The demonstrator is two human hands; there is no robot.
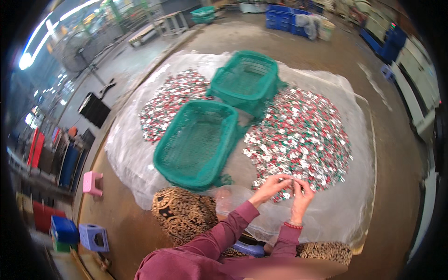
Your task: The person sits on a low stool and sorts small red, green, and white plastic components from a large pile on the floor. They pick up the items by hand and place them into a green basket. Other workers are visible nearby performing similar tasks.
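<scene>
My left hand and my right hand meet at the near edge of a wide pile of small shiny pieces in silver, red and green. The fingers of both are pinched together. Whatever lies between the fingertips is too small to make out. A red bead bracelet circles my right wrist. To the left of my hands stands a green basket lined with green netting. Behind it is a second green basket, also netted. Both look to have nothing in them.
Another heap of similar pieces lies left of the baskets, on the same whitish sheet. A pink stool and a pale purple stool stand at the left. Blue bins are at the back; machines line the right.
</scene>
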